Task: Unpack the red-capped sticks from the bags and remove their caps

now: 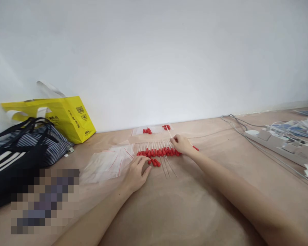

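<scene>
A long row of small red pieces with thin pale sticks [159, 151] lies across the middle of the table. My right hand [181, 143] is at the row's right end, its thumb and fingers pinched round a thin white stick [168, 131] that slants towards the back. My left hand [137, 172] rests palm down at the row's left end, thumb and fingers apart, with its fingertips by a few loose red pieces [155, 163]. Several thin sticks [168, 168] point towards me in front of the row. Another red piece [195, 148] shows just past my right wrist.
Clear plastic zip bags [105, 162] lie left of the row. Farther back, two small red clusters [147, 131] lie near the wall. A yellow bag [77, 119] and a dark striped bag [53, 140] stand left. A power strip [279, 145] with cables is right.
</scene>
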Demonstrator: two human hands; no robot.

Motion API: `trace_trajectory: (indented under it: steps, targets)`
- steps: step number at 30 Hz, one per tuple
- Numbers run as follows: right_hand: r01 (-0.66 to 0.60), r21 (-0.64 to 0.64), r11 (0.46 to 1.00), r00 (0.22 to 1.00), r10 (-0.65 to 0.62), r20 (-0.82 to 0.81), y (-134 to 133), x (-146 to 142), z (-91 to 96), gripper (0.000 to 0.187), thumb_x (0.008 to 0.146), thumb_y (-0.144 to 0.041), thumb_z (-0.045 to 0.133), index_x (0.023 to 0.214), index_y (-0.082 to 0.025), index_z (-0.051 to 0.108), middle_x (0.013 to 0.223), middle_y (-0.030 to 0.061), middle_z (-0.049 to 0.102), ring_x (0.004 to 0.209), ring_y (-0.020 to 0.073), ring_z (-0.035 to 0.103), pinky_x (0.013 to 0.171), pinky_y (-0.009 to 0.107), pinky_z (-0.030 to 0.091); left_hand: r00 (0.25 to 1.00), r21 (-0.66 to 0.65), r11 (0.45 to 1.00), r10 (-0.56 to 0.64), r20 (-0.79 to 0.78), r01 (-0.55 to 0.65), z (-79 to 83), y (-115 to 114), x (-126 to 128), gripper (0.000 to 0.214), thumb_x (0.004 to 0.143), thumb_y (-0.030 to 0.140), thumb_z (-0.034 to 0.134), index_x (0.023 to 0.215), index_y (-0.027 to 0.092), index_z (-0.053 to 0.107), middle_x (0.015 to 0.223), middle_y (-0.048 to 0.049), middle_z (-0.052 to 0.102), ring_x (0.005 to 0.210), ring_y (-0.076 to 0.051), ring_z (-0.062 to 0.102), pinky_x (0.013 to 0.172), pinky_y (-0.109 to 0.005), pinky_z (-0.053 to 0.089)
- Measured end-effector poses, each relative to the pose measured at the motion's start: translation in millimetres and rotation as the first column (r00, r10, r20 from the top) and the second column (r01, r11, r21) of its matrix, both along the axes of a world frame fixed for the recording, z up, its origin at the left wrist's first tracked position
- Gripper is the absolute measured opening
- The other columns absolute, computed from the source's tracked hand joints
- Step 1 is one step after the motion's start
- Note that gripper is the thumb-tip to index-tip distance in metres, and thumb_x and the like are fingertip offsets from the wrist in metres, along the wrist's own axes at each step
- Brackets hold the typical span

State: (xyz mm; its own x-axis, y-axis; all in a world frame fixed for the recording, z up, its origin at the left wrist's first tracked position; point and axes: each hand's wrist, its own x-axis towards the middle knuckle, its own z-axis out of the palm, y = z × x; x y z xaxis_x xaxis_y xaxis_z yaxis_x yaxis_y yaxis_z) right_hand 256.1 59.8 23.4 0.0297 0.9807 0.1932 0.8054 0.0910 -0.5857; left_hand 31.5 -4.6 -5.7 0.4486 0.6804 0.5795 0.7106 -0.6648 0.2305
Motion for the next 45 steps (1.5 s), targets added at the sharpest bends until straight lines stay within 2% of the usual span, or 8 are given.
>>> trace_trajectory:
  steps: [3,7,11,18,21,25,34,45]
  targets:
    - [-0.15,0.051,0.987,0.973,0.157,-0.172,-26.8,6.0,-13.2,0.027,0.084,-0.038,0.036,0.076,-0.017,0.051,0.069,0.0011,0.061,0.064,0.0118,0.056,0.059,0.023,0.041,1.0,0.066,0.998,-0.002,0.013,0.001,0.5,-3.0,8.4,0.014,0.079,0.022,0.048,0.091,0.019,0.054,0.092,-0.0056,0.056,0.091,-0.02,0.051,0.083,-0.039,0.042]
    - [-0.335,0.189,0.923,0.567,0.358,-0.742,-56.9,-2.6,-33.3,0.031,0.066,-0.045,0.061,0.07,-0.018,0.049,0.061,-0.0015,0.057,0.057,0.0112,0.054,0.056,0.025,0.042,0.998,0.071,0.996,-0.056,0.02,0.055,-0.5,-9.9,28.1,0.028,0.08,0.029,0.049,0.106,0.018,0.052,0.1,-0.0063,0.058,0.098,-0.021,0.048,0.087,-0.04,0.04]
    - [-0.418,0.164,0.894,0.402,0.344,-0.848,-70.7,-18.0,-41.8,0.029,0.059,-0.041,0.069,0.066,-0.017,0.053,0.063,-0.0015,0.06,0.058,0.0104,0.054,0.06,0.025,0.043,0.995,0.101,0.99,-0.099,0.028,0.096,-3.3,-13.7,38.7,0.021,0.082,0.028,0.048,0.097,0.018,0.057,0.092,-0.0039,0.063,0.094,-0.019,0.051,0.084,-0.037,0.042]
    - [-0.389,0.326,0.862,0.71,0.506,-0.49,-68.3,4.2,-42.1,0.019,0.069,-0.037,0.062,0.075,-0.019,0.064,0.071,0.0025,0.065,0.066,0.014,0.056,0.067,0.031,0.042,0.997,0.243,0.969,-0.035,-0.065,0.049,-3.9,-9.0,23.8,0.014,0.083,0.024,0.047,0.077,0.019,0.059,0.083,0.0002,0.067,0.096,-0.02,0.054,0.09,-0.042,0.036]
    - [-0.479,0.512,0.713,0.838,0.544,0.026,-70.1,12.3,-41.7,0.013,0.077,-0.029,0.055,0.082,-0.022,0.065,0.073,0.0024,0.067,0.076,0.0159,0.056,0.079,0.038,0.036,0.991,0.303,0.95,-0.038,-0.127,0.075,-3.5,-8.8,21.7,0.013,0.083,0.023,0.047,0.079,0.018,0.058,0.088,-0.0011,0.067,0.099,-0.02,0.054,0.093,-0.043,0.035]
    - [-0.553,0.629,0.546,0.832,0.396,0.388,-72.7,4.0,-44.1,0.017,0.082,-0.023,0.049,0.094,-0.022,0.062,0.08,0.0018,0.068,0.086,0.0168,0.055,0.087,0.042,0.028,0.977,0.326,0.931,-0.107,-0.185,0.164,-5.6,-8.1,24.6,0.013,0.084,0.02,0.045,0.083,0.016,0.057,0.092,-0.0028,0.066,0.104,-0.019,0.052,0.094,-0.041,0.037]
    - [-0.574,0.72,0.391,0.814,0.365,0.452,-69.9,-0.3,-49.0,0.015,0.082,-0.014,0.045,0.083,-0.018,0.059,0.071,0.0008,0.067,0.089,0.0156,0.056,0.091,0.039,0.031,0.957,0.359,0.901,-0.164,-0.24,0.245,-6.4,-7.2,24.1,0.017,0.084,0.016,0.043,0.087,0.016,0.059,0.1,-0.0038,0.065,0.105,-0.02,0.053,0.094,-0.044,0.037]
    - [-0.613,0.687,0.39,0.782,0.424,0.457,-71.5,0.7,-50.4,0.017,0.079,-0.009,0.043,0.078,-0.018,0.057,0.069,0.0005,0.066,0.094,0.0165,0.054,0.092,0.04,0.033,0.94,0.308,0.908,-0.202,-0.274,0.285,1.7,-14.4,19.2,0.02,0.081,0.01,0.042,0.083,0.018,0.061,0.105,-0.0014,0.064,0.107,-0.017,0.052,0.104,-0.043,0.021]
